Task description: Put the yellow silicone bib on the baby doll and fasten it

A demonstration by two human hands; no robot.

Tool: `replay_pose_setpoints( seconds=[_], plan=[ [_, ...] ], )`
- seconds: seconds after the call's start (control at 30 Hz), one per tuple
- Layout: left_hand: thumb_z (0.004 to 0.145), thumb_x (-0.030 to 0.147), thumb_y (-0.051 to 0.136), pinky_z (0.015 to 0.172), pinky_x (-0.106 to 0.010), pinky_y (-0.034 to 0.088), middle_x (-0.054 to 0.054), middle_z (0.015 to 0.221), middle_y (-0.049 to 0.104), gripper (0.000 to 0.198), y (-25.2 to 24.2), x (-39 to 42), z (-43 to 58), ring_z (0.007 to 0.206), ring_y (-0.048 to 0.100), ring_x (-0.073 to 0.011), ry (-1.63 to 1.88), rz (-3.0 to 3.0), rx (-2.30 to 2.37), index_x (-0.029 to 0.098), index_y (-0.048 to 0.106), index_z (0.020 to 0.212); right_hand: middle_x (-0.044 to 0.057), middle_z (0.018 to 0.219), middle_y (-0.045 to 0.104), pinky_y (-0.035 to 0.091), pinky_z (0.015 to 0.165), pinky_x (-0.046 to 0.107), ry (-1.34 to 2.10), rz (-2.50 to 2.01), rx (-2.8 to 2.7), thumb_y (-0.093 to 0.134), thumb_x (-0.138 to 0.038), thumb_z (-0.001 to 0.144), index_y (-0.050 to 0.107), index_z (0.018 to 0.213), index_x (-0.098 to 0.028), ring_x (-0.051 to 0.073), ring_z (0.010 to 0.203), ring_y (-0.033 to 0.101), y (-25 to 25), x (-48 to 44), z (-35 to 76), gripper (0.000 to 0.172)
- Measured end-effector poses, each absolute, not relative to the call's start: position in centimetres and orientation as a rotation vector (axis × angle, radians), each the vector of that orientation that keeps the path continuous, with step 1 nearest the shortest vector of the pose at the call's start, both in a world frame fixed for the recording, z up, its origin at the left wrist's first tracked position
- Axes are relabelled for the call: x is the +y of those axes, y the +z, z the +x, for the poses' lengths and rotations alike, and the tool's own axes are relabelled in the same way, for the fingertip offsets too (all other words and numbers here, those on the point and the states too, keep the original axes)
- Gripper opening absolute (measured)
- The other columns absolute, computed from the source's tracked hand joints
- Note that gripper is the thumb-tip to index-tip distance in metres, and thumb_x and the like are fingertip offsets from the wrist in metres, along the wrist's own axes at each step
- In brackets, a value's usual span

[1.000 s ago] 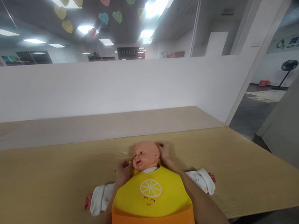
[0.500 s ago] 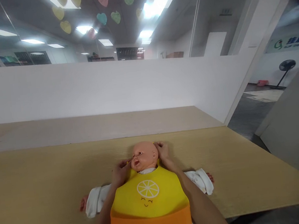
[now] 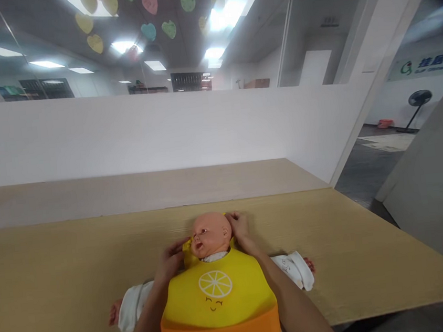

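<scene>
Silicone bib [image 3: 216, 293] hides the baby doll's [image 3: 209, 236] torso, bottom edge cropped.

Looks like an office floor from my end: glass partitions [image 3: 35, 53], panel ceiling lights [image 3: 124, 46], paper hearts [image 3: 149, 3], a logo wall sign [image 3: 425, 66], and a standing fan [image 3: 418, 100].

Head-worn camera, facing forward and down, close above the doll [image 3: 209, 236], far corners seemingly darkened

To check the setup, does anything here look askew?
Yes: the yellow-and-orange silicone bib sits unevenly at the neck. Its collar end rises beside the baby doll's cheek, near the left hand, instead of lying flat.
</scene>
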State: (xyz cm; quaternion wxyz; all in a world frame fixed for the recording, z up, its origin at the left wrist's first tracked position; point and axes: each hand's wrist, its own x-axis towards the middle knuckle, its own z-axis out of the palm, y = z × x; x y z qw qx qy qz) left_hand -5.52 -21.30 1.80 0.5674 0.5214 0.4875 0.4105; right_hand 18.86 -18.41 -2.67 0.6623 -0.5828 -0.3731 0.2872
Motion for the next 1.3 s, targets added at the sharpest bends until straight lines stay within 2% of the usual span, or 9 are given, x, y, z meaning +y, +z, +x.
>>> replay_pose_setpoints(
  seconds=[0.17,0.27,0.43,0.5,0.6,0.7,1.0,1.3],
  plan=[
    [0.049,0.015,0.058,0.044,-0.022,0.028,-0.001,0.068,0.070,0.052,2.5,-21.8,-5.6,0.045,0.043,-0.0093,0.947,1.237,1.111,0.015,0.074,0.099,0.000,0.055,0.053,0.035,0.052,0.024,0.651,-1.318,-0.856,0.057,-0.037,0.065,0.056,0.057,-0.016,0.012,0.056,0.043,-2.7,-18.5,19.1,0.023],
    [0.050,0.014,0.055,0.048,-0.023,0.031,-0.002,0.074,0.071,0.057,2.4,-21.6,-6.0,0.051,0.047,-0.0111,0.931,1.397,1.063,0.013,0.073,0.103,0.000,0.055,0.054,0.035,0.052,0.023,0.663,-1.313,-0.868,0.056,-0.037,0.067,0.056,0.058,-0.016,0.012,0.056,0.044,-2.5,-18.7,19.0,0.023],
    [0.055,0.012,0.046,0.053,-0.025,0.035,0.002,0.061,0.064,0.063,2.9,-21.3,-7.1,0.054,0.047,-0.0130,0.740,1.842,1.045,0.012,0.071,0.113,-0.001,0.058,0.055,0.035,0.053,0.023,0.692,-1.307,-0.892,0.055,-0.039,0.067,0.057,0.060,-0.015,0.012,0.056,0.045,-2.4,-18.7,19.0,0.025],
    [0.058,0.011,0.045,0.058,-0.026,0.040,0.000,0.068,0.069,0.061,3.3,-21.4,-7.4,0.060,0.053,-0.0153,0.647,1.933,1.027,0.013,0.070,0.114,-0.001,0.059,0.056,0.036,0.054,0.023,0.694,-1.315,-0.888,0.056,-0.041,0.066,0.058,0.060,-0.015,0.012,0.057,0.047,-2.5,-18.6,19.0,0.026],
    [0.065,0.013,0.049,0.071,-0.029,0.047,-0.006,0.091,0.075,0.052,3.6,-21.4,-7.7,0.082,0.063,-0.0228,0.620,1.987,1.032,0.013,0.072,0.111,0.001,0.059,0.059,0.037,0.054,0.023,0.688,-1.332,-0.883,0.056,-0.042,0.065,0.059,0.059,-0.015,0.013,0.057,0.048,-2.7,-18.4,19.0,0.027],
    [0.070,0.018,0.053,0.081,-0.033,0.048,-0.010,0.105,0.074,0.046,3.3,-21.3,-7.9,0.096,0.064,-0.0275,0.595,2.015,1.031,0.013,0.072,0.112,0.002,0.061,0.062,0.038,0.054,0.024,0.680,-1.348,-0.887,0.056,-0.042,0.065,0.062,0.061,-0.015,0.013,0.057,0.050,-2.6,-18.4,19.1,0.028],
    [0.078,0.031,0.049,0.077,-0.035,0.049,-0.010,0.092,0.076,0.035,2.1,-21.4,-8.4,0.085,0.068,-0.0267,0.641,2.135,1.284,0.015,0.075,0.095,0.001,0.059,0.060,0.038,0.054,0.023,0.670,-1.354,-0.852,0.057,-0.041,0.062,0.060,0.059,-0.015,0.013,0.059,0.049,-2.2,-18.7,19.1,0.027],
    [0.072,0.029,0.051,0.076,-0.034,0.053,-0.010,0.091,0.076,0.030,2.3,-22.0,-8.3,0.084,0.070,-0.0254,0.893,1.942,1.362,0.016,0.075,0.087,-0.002,0.054,0.054,0.036,0.048,0.023,0.626,-1.299,-0.774,0.064,-0.046,0.060,0.056,0.059,-0.016,0.011,0.051,0.044,0.2,-20.3,20.4,0.031]
  ],
)
